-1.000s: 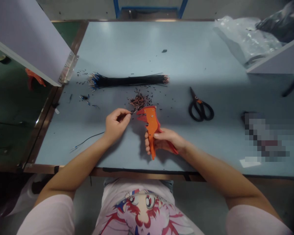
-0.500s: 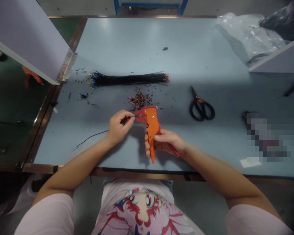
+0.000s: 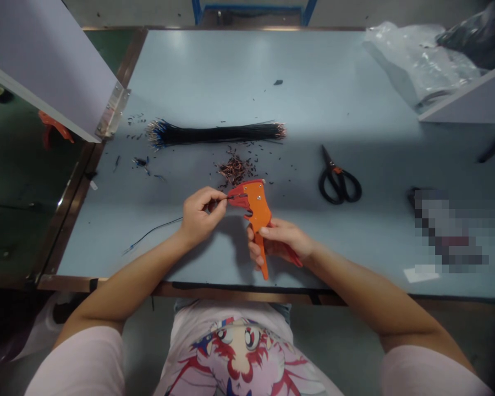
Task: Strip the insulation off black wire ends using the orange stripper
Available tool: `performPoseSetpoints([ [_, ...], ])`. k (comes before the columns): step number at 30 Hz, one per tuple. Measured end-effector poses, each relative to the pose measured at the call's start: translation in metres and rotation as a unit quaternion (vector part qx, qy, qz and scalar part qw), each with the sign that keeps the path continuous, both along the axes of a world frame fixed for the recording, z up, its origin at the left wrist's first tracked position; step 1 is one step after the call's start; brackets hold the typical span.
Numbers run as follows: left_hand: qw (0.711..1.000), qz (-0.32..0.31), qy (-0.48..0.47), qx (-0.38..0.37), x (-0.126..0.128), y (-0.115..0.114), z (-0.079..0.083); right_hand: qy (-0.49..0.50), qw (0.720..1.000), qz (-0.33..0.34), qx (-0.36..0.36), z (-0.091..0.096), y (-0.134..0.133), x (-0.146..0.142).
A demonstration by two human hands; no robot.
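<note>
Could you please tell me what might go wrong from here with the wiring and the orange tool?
The left hand pinches the black wiring close to the red jaws of the orange tool, so a fingertip might get nipped.

If the right hand tilts the tool, the wiring could be nicked.

The loose scrap pile lies just beyond the tool's head and might get scattered.

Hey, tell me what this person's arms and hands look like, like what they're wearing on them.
The left hand and right hand are ungloved, with no watch visible. The forearms are uncovered; short, pale pink sleeves end near the elbows.
</note>
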State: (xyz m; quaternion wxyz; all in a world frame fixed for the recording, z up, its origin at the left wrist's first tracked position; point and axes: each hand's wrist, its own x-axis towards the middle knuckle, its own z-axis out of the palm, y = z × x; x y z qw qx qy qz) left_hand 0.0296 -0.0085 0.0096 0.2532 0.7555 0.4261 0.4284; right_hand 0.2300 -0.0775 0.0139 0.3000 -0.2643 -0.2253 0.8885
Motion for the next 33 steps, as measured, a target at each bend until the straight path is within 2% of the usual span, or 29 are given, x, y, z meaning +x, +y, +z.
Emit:
performPoseSetpoints([
  [9,1.000,0.018,0.009,0.001,0.0004,-0.0029,0.0003,0.009,1.000,-0.001,0.017,-0.0026,-0.0007,-0.0009],
  [20,0.998,0.018,-0.011,-0.055,-0.0014,-0.0022,-0.0015,0.010,1.000,-0.005,0.010,-0.0021,0.0003,0.0009],
  [33,0.999,0.009,-0.009,-0.038,0.0000,-0.0040,0.0018,0.001,1.000,-0.020,0.012,-0.0016,-0.0006,-0.0019],
])
